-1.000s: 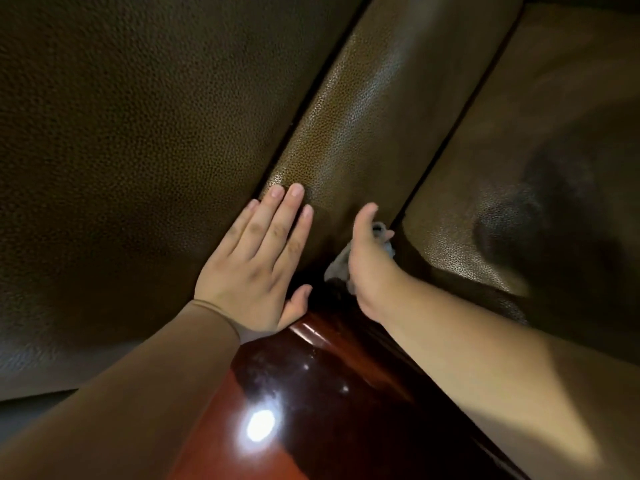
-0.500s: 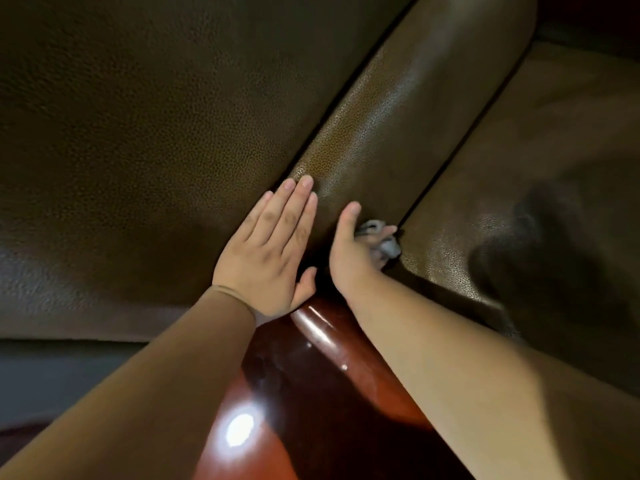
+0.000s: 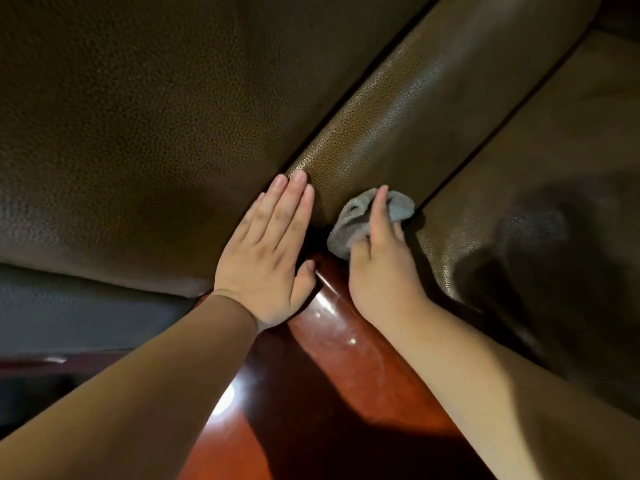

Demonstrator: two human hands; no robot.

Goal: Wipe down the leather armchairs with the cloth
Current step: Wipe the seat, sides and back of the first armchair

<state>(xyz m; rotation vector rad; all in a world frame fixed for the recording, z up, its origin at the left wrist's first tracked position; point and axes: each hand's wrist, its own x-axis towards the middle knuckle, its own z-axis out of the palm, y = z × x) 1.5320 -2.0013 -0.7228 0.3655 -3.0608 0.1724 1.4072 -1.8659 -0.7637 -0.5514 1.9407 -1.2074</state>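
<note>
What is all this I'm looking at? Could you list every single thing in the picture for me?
Pebbled brown leather cushion: one, dark brown, fills the upper left.
Padded brown leather armrest: one, lighter brown, runs diagonally from the centre to the upper right.
Second brown leather cushion: one, brown, right side, partly in shadow.
Glossy reddish wooden arm end: one, red-brown, bottom centre, with a bright light glare on it.
Crumpled grey cloth: one, grey, at the near end of the armrest, under the right hand.
Left hand: one, flat with straight fingers, resting on the left cushion beside the armrest.
Right hand: one, its grip closed on the cloth.
</note>
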